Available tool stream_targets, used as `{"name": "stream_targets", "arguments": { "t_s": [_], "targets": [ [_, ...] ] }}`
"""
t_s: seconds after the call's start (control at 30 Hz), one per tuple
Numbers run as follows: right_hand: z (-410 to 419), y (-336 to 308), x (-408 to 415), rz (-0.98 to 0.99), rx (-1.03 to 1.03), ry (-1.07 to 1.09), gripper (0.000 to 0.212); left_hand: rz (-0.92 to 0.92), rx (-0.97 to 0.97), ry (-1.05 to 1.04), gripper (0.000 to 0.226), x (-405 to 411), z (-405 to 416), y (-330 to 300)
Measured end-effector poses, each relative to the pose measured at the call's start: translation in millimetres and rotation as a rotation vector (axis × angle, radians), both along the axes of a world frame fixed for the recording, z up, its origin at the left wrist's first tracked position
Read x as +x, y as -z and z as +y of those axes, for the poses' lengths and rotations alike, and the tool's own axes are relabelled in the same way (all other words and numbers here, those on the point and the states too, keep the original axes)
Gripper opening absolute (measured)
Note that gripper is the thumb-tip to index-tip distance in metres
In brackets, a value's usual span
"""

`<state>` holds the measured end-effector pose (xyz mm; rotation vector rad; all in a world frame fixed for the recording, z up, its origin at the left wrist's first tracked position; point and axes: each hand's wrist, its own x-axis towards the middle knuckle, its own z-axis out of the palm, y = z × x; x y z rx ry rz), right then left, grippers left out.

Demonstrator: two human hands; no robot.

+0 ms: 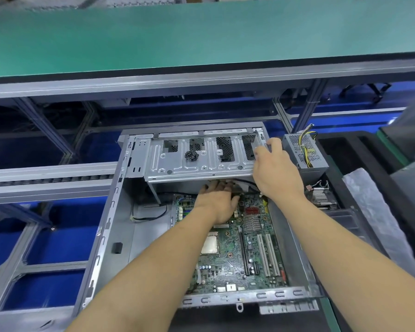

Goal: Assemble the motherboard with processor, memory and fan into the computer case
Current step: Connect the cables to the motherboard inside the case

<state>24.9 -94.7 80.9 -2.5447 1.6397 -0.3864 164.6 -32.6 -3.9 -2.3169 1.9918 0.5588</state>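
Computer case point(110, 226): lies open on its side on the bench, opening upward.
Motherboard point(235, 250): flat inside the case, toward its right half; processor point(209, 244) seated in its socket near the board centre, white expansion slots point(268, 255) to the right of it.
Drive cage point(201, 156): metal bracket tilted up at the far end of the case, above the board's far edge.
Left hand point(217, 203): palm down at the far edge of the motherboard, fingers reaching under the drive cage among the cables point(242, 183) — grip cannot be told, fingertips hidden.
Right hand point(274, 168): grips the right end of the drive cage — fingers curled on its edge.
Power supply point(304, 152): grey box with yellow and black wires, just right of the case's far corner.
Heatsink point(321, 197): on the dark tray right of the case, near the power supply.
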Motion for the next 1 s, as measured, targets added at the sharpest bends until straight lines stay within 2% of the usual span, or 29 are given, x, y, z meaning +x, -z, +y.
{"name": "stream_targets", "arguments": {
  "t_s": [0.13, 0.2, 0.33, 0.43, 0.5, 0.57, 0.73, 0.83, 0.93, 1.0],
  "targets": [
    [-1, 1, -1, -0.008, 0.001, -0.005, 0.025, -0.039, 0.064, -0.004, 0.049, -8, -17, -11],
    [-2, 2, -1, -0.011, -0.006, -0.003, 0.024, -0.094, 0.01, 0.021, 0.041, -11, -19, -13],
    [-2, 3, 0, -0.009, -0.023, -0.007, 0.023, 0.027, -0.164, -0.022, 0.019, -5, -13, -8],
    [-2, 3, 1, -0.013, -0.029, -0.003, 0.024, 0.112, -0.134, -0.02, 0.012, 15, -4, -10],
    [-2, 3, 1, -0.011, -0.034, -0.003, 0.024, 0.096, -0.053, -0.006, 0.012, 33, 5, -15],
    [-2, 3, 1, -0.008, -0.038, -0.002, 0.024, -0.001, -0.028, -0.017, 0.012, 50, 15, -19],
    [-2, 4, 1, -0.019, -0.045, 0.0, 0.026, -0.102, -0.099, -0.255, 0.021, 76, 40, -22],
    [-2, 4, 1, -0.017, -0.05, -0.001, 0.028, -0.066, -0.09, -0.355, 0.033, 88, 52, -19],
    [-2, 4, 1, -0.008, -0.051, -0.001, 0.028, -0.014, -0.061, -0.309, 0.021, 92, 60, -14],
    [-2, 4, 1, 0.0, -0.051, -0.004, 0.029, 0.028, -0.064, -0.269, 0.029, 92, 63, -9]
  ]
}}
